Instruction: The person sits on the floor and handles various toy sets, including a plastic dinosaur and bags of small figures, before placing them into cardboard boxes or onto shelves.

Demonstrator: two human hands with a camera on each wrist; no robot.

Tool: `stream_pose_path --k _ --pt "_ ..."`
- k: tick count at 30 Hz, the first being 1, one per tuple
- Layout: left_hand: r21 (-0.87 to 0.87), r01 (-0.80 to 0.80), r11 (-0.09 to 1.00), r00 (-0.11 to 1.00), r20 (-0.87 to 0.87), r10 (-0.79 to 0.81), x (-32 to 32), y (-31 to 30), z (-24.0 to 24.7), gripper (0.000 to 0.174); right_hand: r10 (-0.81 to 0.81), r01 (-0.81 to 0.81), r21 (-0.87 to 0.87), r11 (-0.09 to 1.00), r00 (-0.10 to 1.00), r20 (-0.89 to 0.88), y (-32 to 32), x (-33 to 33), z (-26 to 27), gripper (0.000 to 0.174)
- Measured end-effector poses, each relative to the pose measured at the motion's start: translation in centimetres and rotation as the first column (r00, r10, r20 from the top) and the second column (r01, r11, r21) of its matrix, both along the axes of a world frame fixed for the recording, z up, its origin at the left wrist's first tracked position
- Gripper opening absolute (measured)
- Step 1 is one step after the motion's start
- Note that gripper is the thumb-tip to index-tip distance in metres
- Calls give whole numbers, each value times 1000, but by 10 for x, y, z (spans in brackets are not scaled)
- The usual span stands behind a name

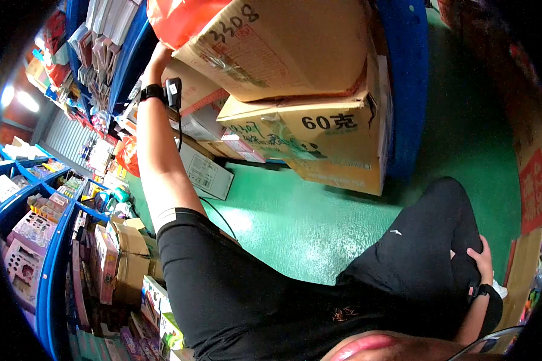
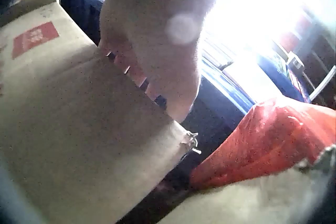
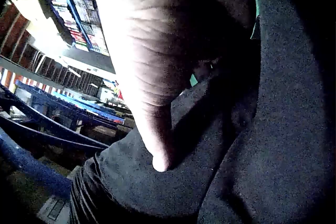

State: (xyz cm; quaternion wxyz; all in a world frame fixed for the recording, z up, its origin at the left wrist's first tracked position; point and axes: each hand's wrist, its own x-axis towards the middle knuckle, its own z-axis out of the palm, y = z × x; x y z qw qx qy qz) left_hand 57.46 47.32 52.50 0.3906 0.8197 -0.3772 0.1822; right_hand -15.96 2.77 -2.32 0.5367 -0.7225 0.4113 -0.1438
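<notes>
My left hand (image 1: 158,61) reaches up to the stacked cartons, beside a red plastic bag (image 1: 180,21) and a large cardboard carton (image 1: 295,54) marked 3308. In the left wrist view the fingers pass behind the edge of a cardboard box (image 2: 89,124) with a red printed label. Their tips are hidden there, so I cannot tell whether they grip it. The red bag (image 2: 273,140) lies to the right of that box. My right hand (image 1: 482,260) rests on the black trouser leg (image 1: 427,240); its thumb lies straight along the cloth in the right wrist view.
Below the upper carton sits another cardboard box (image 1: 343,147) marked 60克. A white box (image 1: 205,171) stands on the green floor (image 1: 295,222). Blue shelves (image 1: 51,283) with packaged goods line the left, near opened brown cartons (image 1: 129,265). A blue upright (image 1: 408,90) stands right of the stack.
</notes>
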Motion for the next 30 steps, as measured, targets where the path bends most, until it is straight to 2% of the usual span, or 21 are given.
stream_pose_path --k 2,4,5,6,7,10,12,14,15,16,17,18,20,21,22,23,24,25,27,29,30 --pt "-424 199 883 846 -381 -374 118 71 -3 42 20 -21 36 999 1000 22 0 2 1 78" --pt "-442 228 868 857 -333 -394 194 110 -13 43 -28 27 -26 999 999 -17 5 4 6 81" --pt "-461 247 852 861 -299 -411 208 91 -5 45 -42 42 -14 999 999 -20 4 -1 4 81" --pt "-416 135 899 919 -286 -270 144 60 -8 44 -56 56 -7 998 998 -13 2 -3 -1 82" --pt "-391 102 915 934 -280 -224 129 50 -19 42 -73 73 1 997 997 15 1 -4 -4 82" --pt "-190 45 981 991 -114 -67 129 36 -23 36 -92 89 114 989 996 16 11 4 22 79" --pt "-6 -89 996 986 144 89 123 26 -23 32 -73 70 66 995 996 46 12 6 20 74" --pt "79 -223 972 897 408 173 114 14 -16 29 -68 66 24 998 994 88 11 0 11 71" --pt "-18 -263 965 774 593 223 56 2 -15 28 -75 74 22 997 993 95 8 -5 3 71" --pt "-24 -259 966 771 597 222 27 4 -17 28 -60 76 -139 987 992 112 5 -7 -7 65" --pt "-186 -44 982 843 520 137 6 4 -17 26 -50 87 -298 951 990 130 2 -8 -13 58" --pt "-361 166 918 888 459 20 -10 -1 -23 25 -67 109 -313 944 988 143 -6 -8 -9 58" --pt "-686 363 631 831 544 114 -41 -7 -63 24 -196 279 -166 946 899 392 -22 -11 14 39" --pt "-679 293 673 891 449 65 -103 -3 -91 25 -224 377 -220 900 832 508 -27 -16 28 23" --pt "-721 348 599 917 395 -58 -149 -6 -125 21 -220 439 -194 877 727 650 -14 -19 69 18" --pt "-733 321 600 925 379 -32 -219 -21 -150 17 -207 476 -247 844 714 669 1 -30 110 18" --pt "-688 275 671 876 467 120 -237 -20 -191 13 -163 499 -273 822 666 727 14 -42 141 20" --pt "-679 388 623 862 507 16 -260 -34 -233 15 -196 580 -233 781 581 790 39 -49 177 22" --pt "-418 277 865 848 530 -16 -314 -67 -289 12 -82 591 -358 723 588 805 87 -72 243 25" --pt "-201 283 938 929 301 -216 -359 -121 -343 14 -107 682 -479 552 628 771 133 -91 282 31" --pt "-97 411 907 910 109 -400 -376 -150 -367 21 -67 666 -518 536 646 760 144 -107 284 36"
